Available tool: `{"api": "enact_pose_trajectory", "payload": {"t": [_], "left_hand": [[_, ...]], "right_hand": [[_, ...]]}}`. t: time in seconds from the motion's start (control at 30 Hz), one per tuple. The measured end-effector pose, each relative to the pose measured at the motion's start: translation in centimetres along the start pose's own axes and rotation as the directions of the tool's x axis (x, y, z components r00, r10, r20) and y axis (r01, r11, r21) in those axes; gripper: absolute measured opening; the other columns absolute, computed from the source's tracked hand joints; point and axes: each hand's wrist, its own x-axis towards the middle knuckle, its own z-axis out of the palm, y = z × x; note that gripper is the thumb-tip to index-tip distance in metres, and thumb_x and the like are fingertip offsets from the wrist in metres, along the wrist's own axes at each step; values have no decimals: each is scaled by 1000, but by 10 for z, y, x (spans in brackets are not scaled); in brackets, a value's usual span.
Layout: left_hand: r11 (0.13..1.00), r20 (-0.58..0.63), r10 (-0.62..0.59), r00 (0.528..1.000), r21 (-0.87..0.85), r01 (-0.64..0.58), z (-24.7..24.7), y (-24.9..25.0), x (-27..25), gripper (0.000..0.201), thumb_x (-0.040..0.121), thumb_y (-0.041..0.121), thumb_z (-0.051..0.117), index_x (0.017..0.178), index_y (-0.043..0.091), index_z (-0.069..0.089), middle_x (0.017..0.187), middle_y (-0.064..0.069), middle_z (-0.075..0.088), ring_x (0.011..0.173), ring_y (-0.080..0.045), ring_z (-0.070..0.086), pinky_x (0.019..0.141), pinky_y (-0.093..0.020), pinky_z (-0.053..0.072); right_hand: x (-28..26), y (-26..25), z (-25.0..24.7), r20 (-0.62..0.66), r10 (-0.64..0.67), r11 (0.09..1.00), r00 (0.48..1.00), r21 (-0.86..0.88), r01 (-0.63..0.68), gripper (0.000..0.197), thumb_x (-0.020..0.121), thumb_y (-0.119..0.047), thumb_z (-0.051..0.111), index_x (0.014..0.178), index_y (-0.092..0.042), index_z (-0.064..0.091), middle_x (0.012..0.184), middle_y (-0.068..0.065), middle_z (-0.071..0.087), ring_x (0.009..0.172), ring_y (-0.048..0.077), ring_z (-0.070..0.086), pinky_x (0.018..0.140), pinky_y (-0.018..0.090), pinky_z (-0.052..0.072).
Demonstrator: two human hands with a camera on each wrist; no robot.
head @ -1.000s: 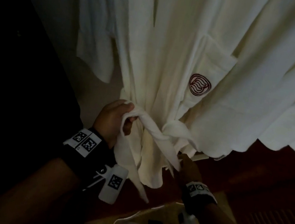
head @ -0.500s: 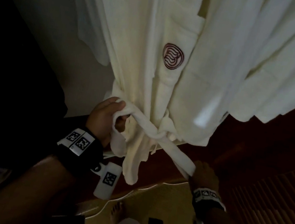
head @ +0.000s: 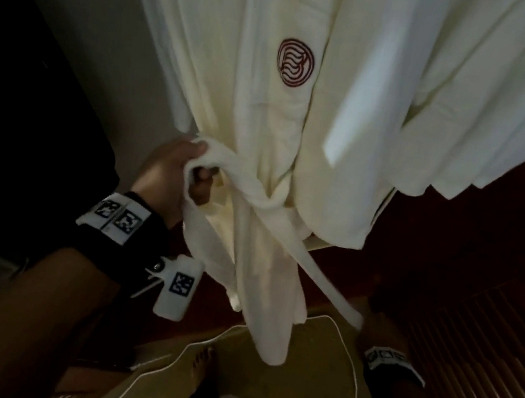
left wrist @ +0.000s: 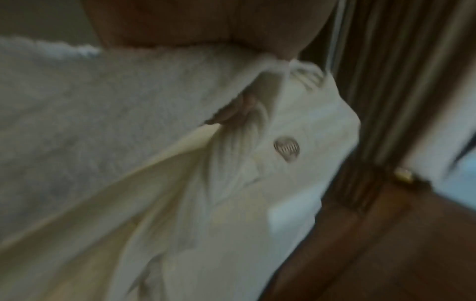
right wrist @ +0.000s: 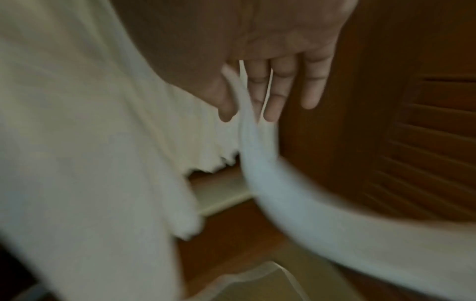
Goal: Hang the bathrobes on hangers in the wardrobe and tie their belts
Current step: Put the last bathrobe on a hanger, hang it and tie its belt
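Note:
A white bathrobe (head: 267, 123) with a dark red round logo (head: 295, 62) hangs in front of me. Its belt (head: 248, 189) is crossed in a knot at the waist. My left hand (head: 168, 169) grips the belt's left loop, fingers curled through it; the left wrist view shows a fingertip (left wrist: 231, 110) under the terry belt (left wrist: 103, 106). My right hand (head: 368, 327) is low on the right and holds the belt's other end taut. In the right wrist view the belt strip (right wrist: 247, 126) passes between thumb and index finger, and the other fingers (right wrist: 278, 91) are straight.
More white robe fabric (head: 479, 96) hangs to the right. A louvred wooden door (head: 488, 358) stands at the lower right, and a dark panel (head: 12, 87) at the left. A white cable (head: 350, 349) and my bare foot (head: 203, 366) are on the floor below.
My right hand has drawn the belt end down and to the right, away from the knot, pulling it taut. My left hand keeps its grip on the left loop. The view has tilted downward.

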Motion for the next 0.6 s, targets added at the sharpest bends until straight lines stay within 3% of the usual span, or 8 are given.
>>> {"api": "enact_pose_trajectory", "payload": {"t": [0.07, 0.13, 0.23, 0.33, 0.4, 0.43, 0.5, 0.6], "left_hand": [[984, 63, 34, 997, 174, -44, 3, -3, 5, 19, 87, 20, 51, 75, 8, 59, 52, -4, 44, 39, -14, 35, 39, -16, 29], [956, 132, 41, 990, 282, -77, 9, -4, 7, 19, 79, 23, 55, 79, 4, 59, 53, -8, 43, 40, -15, 34, 41, -17, 27], [942, 223, 58, 973, 311, -128, 13, 7, 13, 19, 76, 21, 57, 72, 3, 54, 50, -11, 40, 36, -15, 34, 40, -17, 26], [937, 303, 58, 951, 314, -157, 9, 32, 23, 14, 77, 18, 55, 74, 4, 57, 48, -10, 39, 36, -14, 32, 40, -19, 21], [944, 344, 51, 938, 290, -157, 2, 49, 34, 14, 78, 18, 54, 78, 4, 58, 50, -10, 39, 36, -14, 32, 40, -19, 22], [949, 356, 51, 933, 274, -156, -2, 57, 39, 15, 77, 18, 55, 79, 4, 59, 50, -10, 40, 35, -14, 33, 40, -17, 24], [950, 374, 88, 923, 247, -191, -10, 72, 50, 16, 74, 22, 58, 77, 7, 62, 47, -11, 41, 34, -16, 35, 40, -17, 28], [896, 363, 172, 916, 328, -299, -23, 95, 68, 16, 87, 20, 55, 77, 16, 67, 49, -6, 50, 37, -16, 41, 41, -19, 30]], "right_hand": [[-9, -43, -7, 34, -126, 989, 991, 82, 123, 41, 93, -30, 55, 130, -15, 51, 132, 9, 54, 120, 26, 54, 98, 35, 47], [-20, -97, -19, 83, -351, 905, 933, 285, 316, 55, 84, -51, 58, 132, -26, 46, 136, -2, 51, 119, 18, 53, 99, 37, 47], [-37, -173, -62, -89, -533, 551, 841, 718, 426, 87, 73, -60, 71, 145, -30, 32, 139, -15, 39, 127, 6, 40, 107, 35, 38], [-45, -232, -123, -301, -482, 183, 823, 884, 430, 73, 79, -43, 75, 138, -32, 33, 131, -25, 43, 116, -7, 44, 97, 18, 37], [-38, -259, -156, -401, -399, 42, 825, 891, 453, 70, 79, -38, 76, 135, -23, 37, 128, -14, 52, 114, 0, 52, 88, 17, 47], [-34, -268, -170, -419, -374, 16, 827, 889, 457, 68, 80, -35, 75, 135, -18, 39, 128, -8, 56, 114, 6, 56, 88, 23, 52], [-28, -283, -187, -492, -414, 3, 766, 841, 541, 52, 88, -26, 66, 135, -16, 45, 132, -2, 58, 120, 12, 55, 98, 30, 49], [-33, -288, -205, -487, -515, 136, 706, 766, 628, 33, 98, -22, 52, 131, -26, 48, 123, -14, 57, 112, -5, 53, 90, 9, 38]]}}
